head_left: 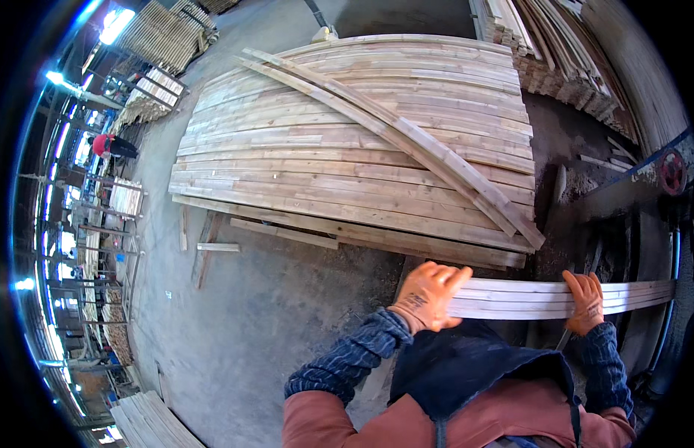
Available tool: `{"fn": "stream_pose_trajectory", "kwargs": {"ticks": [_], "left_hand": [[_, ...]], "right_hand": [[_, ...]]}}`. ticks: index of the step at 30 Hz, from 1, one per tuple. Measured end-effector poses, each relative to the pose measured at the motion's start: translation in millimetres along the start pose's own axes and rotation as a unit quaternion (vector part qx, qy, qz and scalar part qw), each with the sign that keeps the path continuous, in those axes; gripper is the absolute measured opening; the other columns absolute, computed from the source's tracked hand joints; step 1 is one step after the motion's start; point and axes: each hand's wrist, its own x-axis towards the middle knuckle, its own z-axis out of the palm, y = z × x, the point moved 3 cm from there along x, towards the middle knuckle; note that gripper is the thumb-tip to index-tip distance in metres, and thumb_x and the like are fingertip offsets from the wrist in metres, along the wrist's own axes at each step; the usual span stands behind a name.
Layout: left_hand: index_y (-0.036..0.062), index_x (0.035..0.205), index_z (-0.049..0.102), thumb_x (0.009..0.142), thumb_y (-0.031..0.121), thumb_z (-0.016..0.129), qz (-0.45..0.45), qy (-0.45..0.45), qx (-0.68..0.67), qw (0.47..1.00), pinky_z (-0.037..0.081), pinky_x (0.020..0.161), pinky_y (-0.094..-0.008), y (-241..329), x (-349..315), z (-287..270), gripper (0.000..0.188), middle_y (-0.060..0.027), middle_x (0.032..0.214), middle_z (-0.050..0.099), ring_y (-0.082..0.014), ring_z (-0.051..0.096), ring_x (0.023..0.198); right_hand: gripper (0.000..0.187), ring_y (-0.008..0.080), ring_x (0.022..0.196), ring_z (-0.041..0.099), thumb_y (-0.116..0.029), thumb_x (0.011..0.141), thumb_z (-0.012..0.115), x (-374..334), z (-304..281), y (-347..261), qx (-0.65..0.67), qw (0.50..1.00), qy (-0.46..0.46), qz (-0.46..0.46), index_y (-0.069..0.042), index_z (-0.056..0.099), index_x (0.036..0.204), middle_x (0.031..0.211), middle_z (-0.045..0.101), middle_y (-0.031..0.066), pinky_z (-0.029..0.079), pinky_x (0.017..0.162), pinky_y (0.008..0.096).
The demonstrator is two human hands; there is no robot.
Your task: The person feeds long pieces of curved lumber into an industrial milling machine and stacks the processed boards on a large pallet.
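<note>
Several pale wooden boards [515,299] lie together in a bundle in front of my body, reaching off to the right. My left hand [431,296], in an orange glove, is closed around their left end. Farther right, my right hand [584,302], gloved the same way, grips the bundle with its fingers over the far edge. Just beyond the bundle is a broad stack of boards [347,160]. Two loose boards [407,134] lie slantwise across its top, their near ends jutting past the stack's right front corner.
Short wood offcuts [218,247] lie on the concrete floor [265,321] at left. More lumber [571,67] is piled at the far right, and a machine with a red handwheel [672,172] stands at right. Another person [112,145] in red is far left, near wood racks.
</note>
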Motion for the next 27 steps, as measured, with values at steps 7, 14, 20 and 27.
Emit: {"fn": "stream_pose_trajectory", "kwargs": {"ticks": [7, 14, 20, 27], "left_hand": [[0.0026, 0.128, 0.065, 0.090, 0.027, 0.073, 0.021, 0.044, -0.257, 0.965, 0.057, 0.091, -0.0472, -11.0, 29.5, -8.9, 0.047, -0.0217, 0.113, 0.074, -0.0410, 0.071, 0.106], [0.0022, 0.132, 0.065, 0.090, 0.027, 0.072, -0.195, 0.211, -0.180, 0.941, 0.057, 0.097, -0.0446, -181.2, -18.7, -12.9, 0.050, -0.0213, 0.120, 0.075, -0.0380, 0.072, 0.113], [-0.0026, 0.152, 0.046, 0.085, 0.039, 0.076, -0.361, 0.229, -0.133, 0.894, 0.048, 0.110, -0.0474, -413.3, -85.8, 5.1, 0.084, -0.0307, 0.136, 0.062, -0.0454, 0.059, 0.129], [0.0031, 0.148, 0.048, 0.086, 0.043, 0.079, -0.518, 0.268, -0.034, 0.811, 0.040, 0.118, -0.0514, -737.7, -151.2, -52.7, 0.080, -0.0280, 0.154, 0.047, -0.0438, 0.044, 0.143]], "right_hand": [[0.122, 0.0406, 0.141, 0.051, -0.019, 0.040, 0.092, -15.6, -0.6, 20.1, -0.038, 0.998, -0.032, 0.042, -0.010, 0.048, 0.153, 0.143, 0.060, 0.0193, 0.030, 0.128, 0.0520], [0.053, 0.0266, 0.128, 0.066, -0.009, 0.089, 0.070, 116.0, -65.7, -124.0, 0.576, 0.806, -0.110, 0.087, 0.001, 0.061, 0.141, 0.132, 0.071, 0.0174, 0.050, 0.111, 0.0404], [0.060, 0.0279, 0.130, 0.065, -0.019, 0.089, 0.077, 297.6, 40.6, -271.2, 0.416, 0.907, -0.063, 0.007, -0.001, 0.060, 0.144, 0.137, 0.069, 0.0193, 0.049, 0.113, 0.0401], [0.069, 0.0353, 0.139, 0.056, -0.035, 0.093, 0.076, 544.4, 151.1, -527.7, 0.362, 0.917, -0.154, -0.063, -0.005, 0.053, 0.151, 0.149, 0.059, 0.0203, 0.045, 0.117, 0.0440]]}}
